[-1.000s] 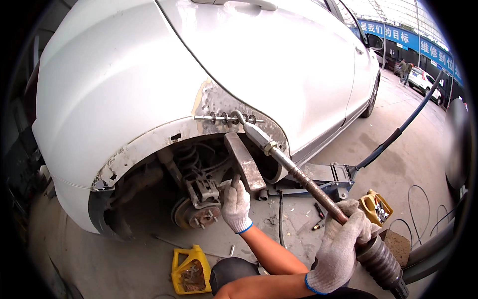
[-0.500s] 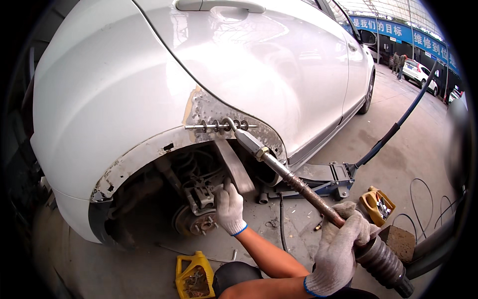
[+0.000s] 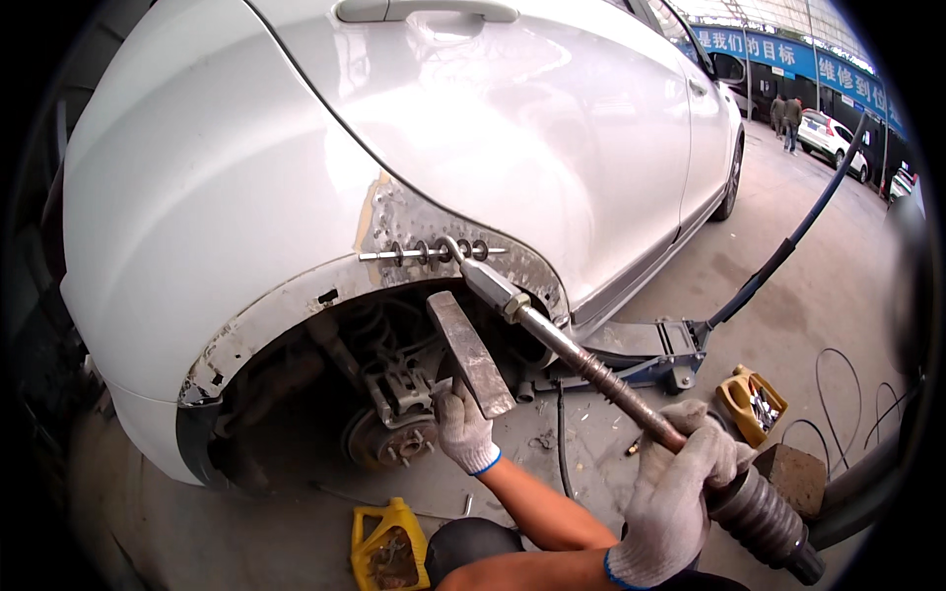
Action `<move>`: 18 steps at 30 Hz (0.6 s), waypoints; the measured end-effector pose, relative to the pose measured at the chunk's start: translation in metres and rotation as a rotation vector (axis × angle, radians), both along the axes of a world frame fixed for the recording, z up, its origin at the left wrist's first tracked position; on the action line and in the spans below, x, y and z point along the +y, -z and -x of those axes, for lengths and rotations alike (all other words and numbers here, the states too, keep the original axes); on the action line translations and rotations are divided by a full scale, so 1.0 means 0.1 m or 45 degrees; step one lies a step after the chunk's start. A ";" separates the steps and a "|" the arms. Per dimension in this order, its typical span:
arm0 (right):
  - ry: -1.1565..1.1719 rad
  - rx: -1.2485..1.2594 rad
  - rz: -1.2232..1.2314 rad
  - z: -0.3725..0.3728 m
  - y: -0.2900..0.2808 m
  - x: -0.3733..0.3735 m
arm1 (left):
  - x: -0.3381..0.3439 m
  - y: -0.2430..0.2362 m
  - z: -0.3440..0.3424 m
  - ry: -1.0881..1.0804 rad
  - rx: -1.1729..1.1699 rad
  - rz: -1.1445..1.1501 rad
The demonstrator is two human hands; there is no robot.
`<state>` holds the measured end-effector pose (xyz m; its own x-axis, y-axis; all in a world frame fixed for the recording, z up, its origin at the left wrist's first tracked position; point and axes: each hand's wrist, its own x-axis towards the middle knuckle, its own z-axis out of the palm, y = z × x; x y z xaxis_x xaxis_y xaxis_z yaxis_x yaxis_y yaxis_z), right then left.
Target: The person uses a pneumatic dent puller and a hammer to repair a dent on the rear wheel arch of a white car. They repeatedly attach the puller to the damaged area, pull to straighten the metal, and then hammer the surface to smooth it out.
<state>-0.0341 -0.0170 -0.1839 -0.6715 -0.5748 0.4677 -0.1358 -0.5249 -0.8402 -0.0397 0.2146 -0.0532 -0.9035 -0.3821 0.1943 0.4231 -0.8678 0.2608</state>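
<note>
My arms cross. My left hand (image 3: 675,488), in a grey-white knit glove, reaches to the right, closed around the rod of a slide hammer dent puller (image 3: 591,369). The puller's hook catches a row of rings with a thin metal pin (image 3: 379,257) through them, on the bare-metal patch (image 3: 404,212) of a white car's rear quarter panel (image 3: 246,187). My right hand (image 3: 463,430), also gloved, is closed on a hammer (image 3: 473,355) below the wheel-arch edge. The long flat hammer head stands apart from the panel; the glove hides most of the handle.
Inside the wheel arch sits an exposed brake disc (image 3: 379,440). A floor jack (image 3: 641,355) stands under the sill. Cut-open yellow jugs (image 3: 360,532) hold small parts, one near and one right. A brown block (image 3: 791,478) and loose cables lie right. Two people stand far back.
The hammer head has dropped from the wheel-arch lip, and my right hand has moved slightly down with it. My left hand keeps its hold on the puller, which stays hooked.
</note>
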 end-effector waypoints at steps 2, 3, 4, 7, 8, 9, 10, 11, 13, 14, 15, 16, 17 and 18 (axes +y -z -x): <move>-0.088 -0.079 -0.245 0.02 -0.10 0.03 | -0.02 0.00 0.01 -0.005 0.000 0.000; -0.086 -0.050 -0.193 0.01 -0.14 0.03 | -0.02 0.00 0.01 -0.013 -0.002 0.001; -0.084 -0.022 -0.142 0.00 -0.18 0.02 | -0.04 0.00 0.02 -0.016 -0.002 0.000; 0.125 0.261 -0.056 0.04 -0.11 -0.05 | -0.01 -0.01 0.03 -0.006 0.002 0.004; 0.231 0.385 -0.042 0.07 0.01 -0.10 | 0.00 -0.01 0.03 -0.002 0.002 0.006; 0.340 0.503 -0.031 0.10 0.14 -0.14 | 0.02 -0.01 0.04 0.009 0.002 0.007; 0.451 0.622 -0.021 0.13 0.27 -0.17 | 0.04 -0.01 0.05 0.017 0.005 0.009; 0.559 0.756 0.007 0.18 0.31 -0.23 | 0.07 -0.02 0.04 0.025 0.012 0.022; -0.251 -0.158 -0.259 -0.10 -0.29 0.03 | -0.07 0.05 -0.02 -0.040 -0.016 -0.003; -0.206 -0.132 -0.235 -0.02 -0.26 0.00 | -0.05 0.04 0.01 -0.021 -0.014 -0.008; -0.169 -0.100 -0.198 0.05 -0.23 -0.05 | 0.00 0.03 0.02 -0.009 -0.011 -0.003; -0.134 -0.064 -0.159 0.12 -0.21 -0.11 | 0.03 0.02 0.03 0.004 -0.010 0.000; -0.101 -0.027 -0.125 0.14 -0.21 -0.17 | 0.02 0.01 0.03 0.007 -0.006 0.009; -0.062 0.007 -0.074 0.14 -0.18 -0.16 | 0.03 0.01 0.03 0.003 -0.003 0.018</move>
<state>-0.0478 -0.0330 -0.1661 -0.6396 -0.6329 0.4363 -0.1164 -0.4813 -0.8688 -0.0430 0.2172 -0.0539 -0.9047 -0.3776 0.1975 0.4207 -0.8649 0.2738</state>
